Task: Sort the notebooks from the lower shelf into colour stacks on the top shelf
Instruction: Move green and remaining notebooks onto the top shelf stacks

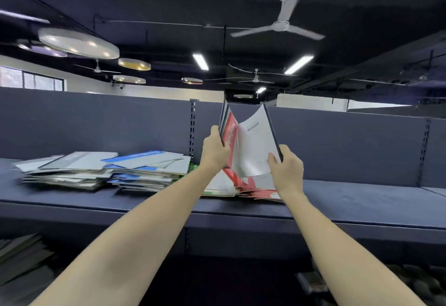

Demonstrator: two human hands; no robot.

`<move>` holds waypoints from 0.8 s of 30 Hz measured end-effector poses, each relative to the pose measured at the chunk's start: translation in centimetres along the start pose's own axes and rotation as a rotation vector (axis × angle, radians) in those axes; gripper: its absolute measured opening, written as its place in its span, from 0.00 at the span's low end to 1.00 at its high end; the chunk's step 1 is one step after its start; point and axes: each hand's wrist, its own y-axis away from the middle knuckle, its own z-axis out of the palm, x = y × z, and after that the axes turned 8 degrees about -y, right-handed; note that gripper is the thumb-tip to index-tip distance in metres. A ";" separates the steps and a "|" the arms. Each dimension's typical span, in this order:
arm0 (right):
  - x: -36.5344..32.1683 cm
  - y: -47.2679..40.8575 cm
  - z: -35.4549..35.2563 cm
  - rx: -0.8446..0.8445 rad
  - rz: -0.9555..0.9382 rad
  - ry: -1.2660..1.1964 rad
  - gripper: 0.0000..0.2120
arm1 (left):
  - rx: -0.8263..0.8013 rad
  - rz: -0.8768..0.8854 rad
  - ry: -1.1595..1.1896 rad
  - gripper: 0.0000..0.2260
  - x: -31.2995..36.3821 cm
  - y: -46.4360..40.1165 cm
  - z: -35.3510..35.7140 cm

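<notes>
Two bare forearms reach up from the bottom of the view toward the top shelf (pixel 337 199). Left hand (pixel 214 147): grip closed on a handful of notebooks (pixel 228 134) held upright, a red cover facing out. Right hand (pixel 286 166): fingers and thumb pinch the lower corner of a dark-edged notebook (pixel 257 141), peeled away from the handful, its white face bowed toward the onlooker.

Directly below both grips, on the shelf, a red-and-white stack (pixel 251 188). Left of the left grip, a sliver of green (pixel 194 168), then a blue stack (pixel 147 169), then a grey stack (pixel 65 170) farthest out. Right of the right grip the shelf surface is bare blue.

Step in hand, by my reading: fanning the held handful to sort one book out by colour.

Next move likely calls for freeing the dark-edged one fully and laying it flat on a matching pile, or starting one to the right. Lower shelf (pixel 21 255) shows dim books; more remain.
</notes>
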 end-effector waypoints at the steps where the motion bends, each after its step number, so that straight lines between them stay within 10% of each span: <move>1: -1.1 0.0 1.1 0.033 -0.016 -0.041 0.05 | 0.007 -0.002 -0.022 0.06 -0.3 -0.3 -1.5; 7: -7.3 1.9 8.4 0.102 -0.134 -0.098 0.09 | 0.067 -0.174 0.040 0.09 -4.5 -2.5 -9.3; 24: -22.5 9.2 28.5 -0.471 -0.552 0.066 0.19 | 0.271 -0.297 0.027 0.09 -20.5 -5.3 -29.0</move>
